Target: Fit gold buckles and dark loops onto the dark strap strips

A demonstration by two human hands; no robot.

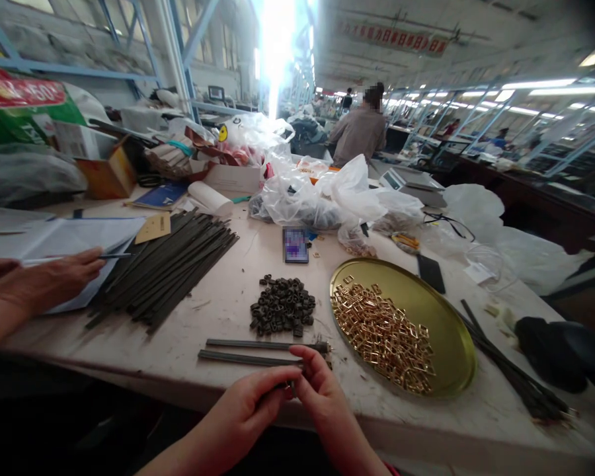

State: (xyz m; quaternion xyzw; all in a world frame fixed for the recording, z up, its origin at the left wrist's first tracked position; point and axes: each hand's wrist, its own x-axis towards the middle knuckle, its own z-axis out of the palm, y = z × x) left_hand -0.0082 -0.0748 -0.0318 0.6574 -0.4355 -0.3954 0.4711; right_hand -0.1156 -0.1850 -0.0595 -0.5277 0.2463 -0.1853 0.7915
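Observation:
Near the table's front edge, my left hand (250, 406) and my right hand (322, 390) meet at the fingertips. Both are closed around a small dark piece with a glint of metal, mostly hidden by the fingers. Just beyond them lie two dark strips (248, 359) side by side, their right ends near my right hand. A pile of small dark loops (282, 306) sits farther back. To the right, a round gold tray (451, 330) holds many gold rectangular buckles (381, 330).
At the left, another person's hand (64, 274) rests over an open notebook (79, 235), beside a bundle of dark strips (173, 264). A phone (296, 245) and plastic bags (322, 198) lie behind. More strips (520, 377) lie at the right.

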